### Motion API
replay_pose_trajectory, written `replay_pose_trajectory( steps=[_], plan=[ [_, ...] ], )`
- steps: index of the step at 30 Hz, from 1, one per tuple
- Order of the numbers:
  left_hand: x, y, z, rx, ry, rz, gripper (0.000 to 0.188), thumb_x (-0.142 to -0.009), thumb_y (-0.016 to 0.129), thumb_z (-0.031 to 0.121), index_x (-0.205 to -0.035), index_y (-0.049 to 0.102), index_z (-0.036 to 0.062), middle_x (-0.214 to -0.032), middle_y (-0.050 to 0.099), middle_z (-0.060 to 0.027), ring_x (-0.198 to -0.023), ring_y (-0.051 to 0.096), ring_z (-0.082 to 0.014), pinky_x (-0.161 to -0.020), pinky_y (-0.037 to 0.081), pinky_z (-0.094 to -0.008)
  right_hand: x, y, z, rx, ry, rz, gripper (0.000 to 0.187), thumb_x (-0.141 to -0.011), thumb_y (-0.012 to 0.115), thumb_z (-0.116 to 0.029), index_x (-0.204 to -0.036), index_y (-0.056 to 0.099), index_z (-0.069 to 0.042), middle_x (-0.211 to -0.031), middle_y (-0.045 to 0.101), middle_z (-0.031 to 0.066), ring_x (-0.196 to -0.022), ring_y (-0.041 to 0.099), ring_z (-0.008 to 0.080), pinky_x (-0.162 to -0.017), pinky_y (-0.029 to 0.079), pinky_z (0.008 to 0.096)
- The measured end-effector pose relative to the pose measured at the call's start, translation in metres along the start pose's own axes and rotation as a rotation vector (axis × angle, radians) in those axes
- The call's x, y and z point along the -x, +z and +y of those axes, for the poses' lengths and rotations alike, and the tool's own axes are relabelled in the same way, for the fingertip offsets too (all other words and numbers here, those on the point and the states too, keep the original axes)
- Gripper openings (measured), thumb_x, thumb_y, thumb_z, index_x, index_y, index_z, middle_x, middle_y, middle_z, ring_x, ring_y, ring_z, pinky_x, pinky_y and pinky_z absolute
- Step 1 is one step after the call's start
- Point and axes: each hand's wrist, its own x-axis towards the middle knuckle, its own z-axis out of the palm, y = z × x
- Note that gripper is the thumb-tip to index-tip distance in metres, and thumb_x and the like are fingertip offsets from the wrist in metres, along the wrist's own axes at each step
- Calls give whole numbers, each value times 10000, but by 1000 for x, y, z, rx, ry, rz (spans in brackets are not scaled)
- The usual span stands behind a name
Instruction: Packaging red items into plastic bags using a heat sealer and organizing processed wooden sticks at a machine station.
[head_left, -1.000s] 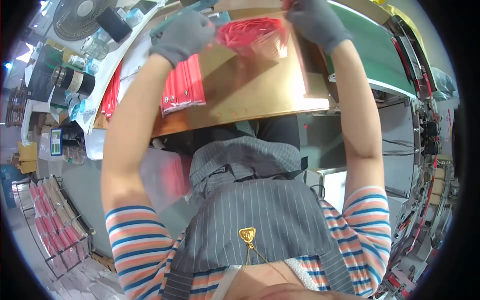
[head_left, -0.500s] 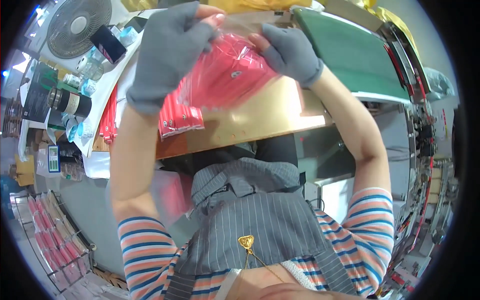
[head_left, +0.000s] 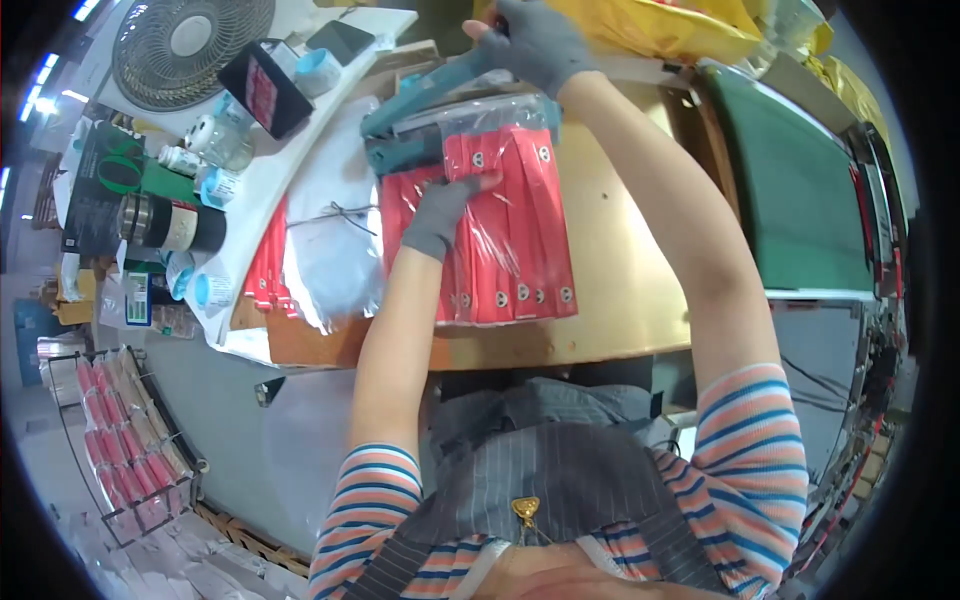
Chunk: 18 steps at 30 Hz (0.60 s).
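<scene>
A clear plastic bag (head_left: 525, 225) of flat red packets with small round white marks lies near the front of the table. Its upper end rests across a blue-green bag sealer (head_left: 392, 153). My left hand (head_left: 445, 215), in a grey fingerless glove, is spread on the red packets at the bag's left side, thumb pointing right. At the far side, my gloved right hand (head_left: 540, 45) is closed around the end of the sealer's long lever (head_left: 430, 98). The lever stands raised above the bag's end, and my knuckles hide its tip.
Left of the bag lie clear plastic sheets (head_left: 330, 215) with a thin dark tie. A white side shelf holds a phone (head_left: 265, 88), a dark flask (head_left: 170, 222) and jars. A fan (head_left: 190, 45) stands behind. Yellow plastic (head_left: 660, 30) lies at the back; a green board (head_left: 805, 180) is right.
The bag of red packets has come down from mid-air onto the table and sealer. My right hand has left it for the lever; my left hand has moved down onto the packets.
</scene>
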Motion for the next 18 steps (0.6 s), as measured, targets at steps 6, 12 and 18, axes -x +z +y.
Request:
replay_pose_trajectory(
  steps=[6, 12, 18],
  plan=[
    [-41, -19, 7, -132, -95, 134, 476, -688, 768, 249, -1063, 623, -7, -1052, 631, -85, -944, 592, -183, -862, 439, -292, 16, 34, 77, 449, -42, 109, 238, -839, 538, -325, -902, 583, -100, -816, 619, 138, -751, 613, 345, -650, 484, 438],
    [-35, -29, 4, -101, -73, 97, 421, -717, 741, 235, -1044, 646, -13, -1029, 646, -82, -937, 607, -167, -877, 441, -297, 26, 59, 100, 373, -4, 25, 256, -862, 490, -336, -830, 593, -104, -821, 629, 141, -717, 605, 361, -630, 486, 453],
    [-38, -21, 3, -93, -48, 106, 426, -717, 740, 241, -1040, 646, -19, -1029, 646, -92, -943, 603, -169, -874, 442, -294, 28, 53, 98, 423, 125, -47, 289, -850, 505, -355, -967, 605, -110, -954, 630, 132, -850, 611, 315, -707, 492, 417]
  ],
)
